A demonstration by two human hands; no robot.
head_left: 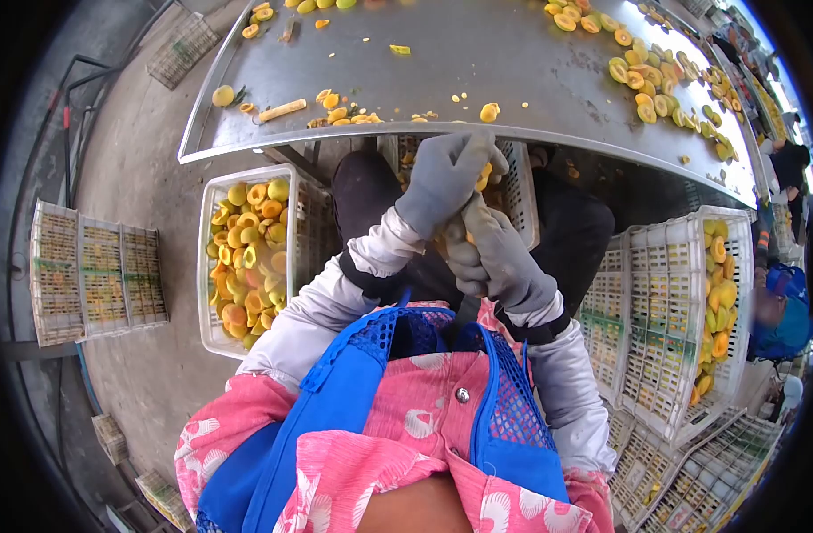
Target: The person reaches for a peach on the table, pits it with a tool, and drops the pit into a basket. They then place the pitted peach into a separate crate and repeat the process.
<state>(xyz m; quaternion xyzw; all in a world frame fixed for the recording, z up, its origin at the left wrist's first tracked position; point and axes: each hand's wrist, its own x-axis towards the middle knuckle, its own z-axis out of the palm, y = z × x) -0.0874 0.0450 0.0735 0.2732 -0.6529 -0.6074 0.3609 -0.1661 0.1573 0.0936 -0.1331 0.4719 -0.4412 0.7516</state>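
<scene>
Both hands wear grey gloves and meet just below the front edge of the metal table (477,67). My left hand (442,178) is closed, with a piece of yellow peach (483,176) showing at its fingers. Close against it, my right hand (504,253) has its fingers curled in; what they grip is hidden, though a little orange shows beside them. Under the hands, between the knees, stands a plastic crate (523,191) with fruit pieces in it. On the table's near edge sits a small yellow peach piece (490,113).
A white crate of halved peaches (251,249) stands at left. Another crate (735,311) holding peaches is at right, beside stacked crates (646,293). Peach halves (655,80) lie along the table's right side. A pale stick (283,110) lies near its left corner. Other people (788,164) are at far right.
</scene>
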